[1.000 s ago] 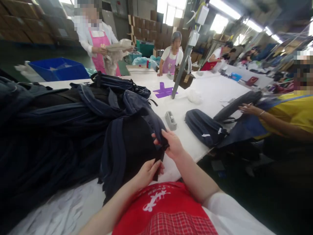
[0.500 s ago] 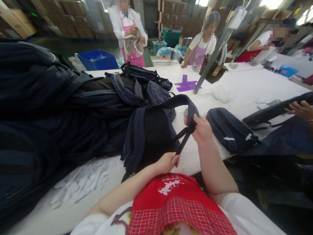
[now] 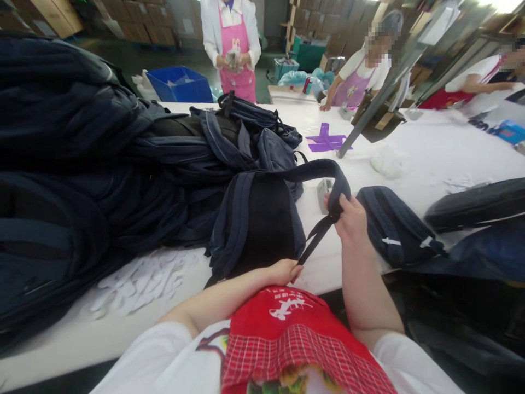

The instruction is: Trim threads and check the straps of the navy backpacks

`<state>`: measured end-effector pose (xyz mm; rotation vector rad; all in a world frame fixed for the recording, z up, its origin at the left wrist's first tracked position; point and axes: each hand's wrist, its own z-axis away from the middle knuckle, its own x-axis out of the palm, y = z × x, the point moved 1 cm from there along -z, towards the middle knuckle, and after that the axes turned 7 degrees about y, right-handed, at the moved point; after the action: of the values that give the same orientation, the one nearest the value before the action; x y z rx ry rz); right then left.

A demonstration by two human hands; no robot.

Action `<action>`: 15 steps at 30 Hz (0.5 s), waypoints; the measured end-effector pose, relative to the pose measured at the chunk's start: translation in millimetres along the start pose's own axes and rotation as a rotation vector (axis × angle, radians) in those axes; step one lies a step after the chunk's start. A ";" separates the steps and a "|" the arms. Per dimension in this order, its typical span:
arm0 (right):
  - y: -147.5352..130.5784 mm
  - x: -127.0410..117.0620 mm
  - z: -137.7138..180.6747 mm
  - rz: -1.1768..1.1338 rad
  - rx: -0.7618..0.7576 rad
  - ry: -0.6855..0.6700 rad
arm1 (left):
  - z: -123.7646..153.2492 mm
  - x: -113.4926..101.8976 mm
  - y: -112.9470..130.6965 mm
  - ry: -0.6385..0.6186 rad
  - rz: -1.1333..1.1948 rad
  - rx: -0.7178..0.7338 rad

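The backpack (image 3: 270, 219) lies on the counter (image 3: 324, 271), long axis running far to near; the left grip (image 3: 292, 271), nearer of 2, pinches its strap webbing (image 3: 315, 243); farther right, the right grip (image 3: 348, 213) holds the strap's padded end (image 3: 340, 180).

Right grip (image 3: 353, 220) on padded backpack strap (image 3: 328, 169), left grip (image 3: 287, 270) on webbing (image 3: 315, 242), apparently its end

Wht txt (image 3: 287, 308) on red apron (image 3: 324, 316) is unreadable b/c too blurry.
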<state>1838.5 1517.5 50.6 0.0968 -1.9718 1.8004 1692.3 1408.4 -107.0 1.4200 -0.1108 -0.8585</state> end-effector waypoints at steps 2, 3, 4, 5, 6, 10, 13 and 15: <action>4.2 -2.9 2.0 0.017 -0.001 -0.017 | -11.6 5.5 -9.5 -0.028 0.009 -0.053; 5.7 -4.1 3.4 0.024 -0.004 -0.029 | -18.1 7.5 -14.4 -0.041 0.014 -0.083; 6.6 -5.4 4.9 0.032 -0.006 -0.036 | -24.9 8.9 -19.5 -0.054 0.020 -0.114; 6.7 -6.6 6.5 0.042 -0.009 -0.038 | -31.7 9.7 -24.6 -0.066 0.029 -0.147; 5.9 -7.8 8.1 0.054 -0.011 -0.037 | -38.4 10.1 -29.2 -0.078 0.041 -0.178; -3.9 -9.6 20.1 0.129 -0.021 -0.062 | -56.6 9.2 -38.1 -0.129 0.061 -0.292; -9.9 -11.4 39.2 0.223 0.025 -0.132 | -53.7 8.6 -31.5 -0.121 0.028 -0.373; -9.2 -21.1 49.9 0.309 0.059 -0.154 | -48.2 8.1 -25.4 -0.086 0.002 -0.423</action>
<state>1846.1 1463.1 49.4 -0.0559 -2.1362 2.1013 1712.9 1445.1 -142.6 0.9875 0.0055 -0.8814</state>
